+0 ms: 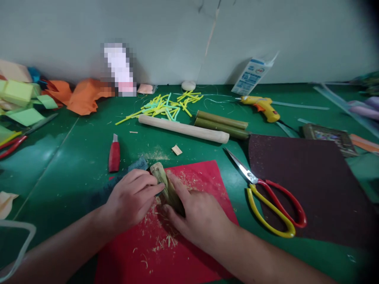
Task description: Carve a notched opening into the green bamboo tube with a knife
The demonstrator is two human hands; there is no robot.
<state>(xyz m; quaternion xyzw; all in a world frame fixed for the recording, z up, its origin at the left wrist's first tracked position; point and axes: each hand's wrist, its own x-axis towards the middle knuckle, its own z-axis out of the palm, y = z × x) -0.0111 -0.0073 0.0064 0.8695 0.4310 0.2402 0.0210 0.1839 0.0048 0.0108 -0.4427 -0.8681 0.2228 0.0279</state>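
A greenish piece of bamboo lies tilted over a red sheet, pale shavings scattered around it. My right hand grips it from the right, thumb and forefinger along its sides. My left hand is closed at the bamboo's left side, fingertips pinching something small and dark against its surface; most of that thing is hidden. Beyond my left hand lies a red-handled knife with a short blade. A dark blue cloth-like piece shows behind the same hand.
Scissors lie open on the right, partly over a dark brown sheet. A pale stick, green bamboo tubes and yellow-green strips lie farther back. A yellow glue gun stands right; coloured paper is left.
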